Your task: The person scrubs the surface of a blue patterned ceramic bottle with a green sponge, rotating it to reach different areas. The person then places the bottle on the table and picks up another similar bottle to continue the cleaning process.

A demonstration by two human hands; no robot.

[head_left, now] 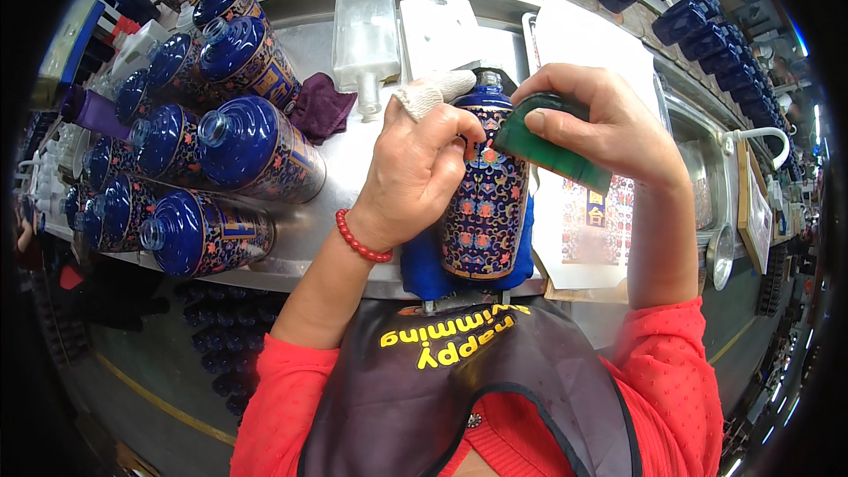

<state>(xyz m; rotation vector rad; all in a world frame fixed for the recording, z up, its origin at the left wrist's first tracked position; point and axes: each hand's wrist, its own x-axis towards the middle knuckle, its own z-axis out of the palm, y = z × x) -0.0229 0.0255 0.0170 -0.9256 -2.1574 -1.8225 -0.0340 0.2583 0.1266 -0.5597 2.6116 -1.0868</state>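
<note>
A dark blue bottle (484, 203) with a floral pattern and a clear glass neck lies in front of me on a blue cloth pad (422, 267), neck pointing away. Curled against its left shoulder is my left hand (420, 163), steadying it. A white cloth finger cover (433, 94) on that hand reaches toward the neck. My right hand (592, 119) grips a green translucent scraper (556, 146) between thumb and fingers, over the bottle's upper right side. The scraper's edge is close to the bottle; whether it touches, I cannot tell.
Several finished-looking blue patterned bottles (252, 141) crowd the left, beside a purple cloth (320, 108). Behind lies a clear glass bottle (366, 35). Patterned printed sheets (596, 221) lie under my right arm, near a metal sink (693, 159). More blue bottles (698, 26) line the far right.
</note>
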